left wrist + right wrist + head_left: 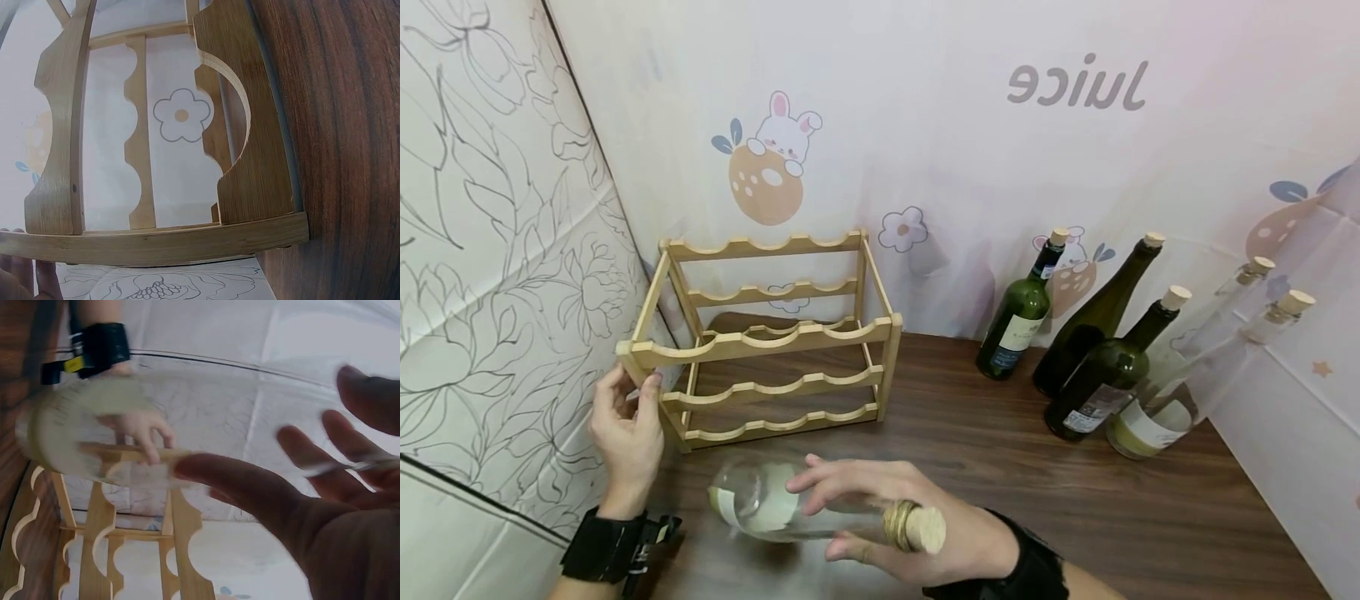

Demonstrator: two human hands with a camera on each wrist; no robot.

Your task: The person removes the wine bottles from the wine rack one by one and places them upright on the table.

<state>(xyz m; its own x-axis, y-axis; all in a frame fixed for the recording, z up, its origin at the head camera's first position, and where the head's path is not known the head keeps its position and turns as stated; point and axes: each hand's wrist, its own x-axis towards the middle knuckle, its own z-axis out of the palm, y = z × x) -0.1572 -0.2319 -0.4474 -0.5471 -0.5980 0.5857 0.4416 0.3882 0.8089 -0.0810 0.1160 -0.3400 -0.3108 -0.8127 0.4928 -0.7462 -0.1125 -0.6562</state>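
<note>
A light wooden bottle rack (756, 343) with scalloped bars stands upright at the left. My left hand (628, 425) grips its near left corner post, thumb in front; in the left wrist view a few fingers (47, 281) show beside the rack's wooden upright (156, 245). My right hand (943, 533) holds a clear glass bottle (775, 500) lying sideways in front of the rack, its base pointing left. The bottle has a pale label, twine round its neck and a cork (927, 530). In the right wrist view the blurred bottle (62, 428) overlaps the rack.
Several corked bottles stand at the right: a green bottle (1018, 321), two dark ones, and clear ones including a labelled bottle (1157, 425). Printed cloth (925, 108) hangs behind the dark wooden table (940, 400), and a flower-patterned sheet (497, 275) borders it at left.
</note>
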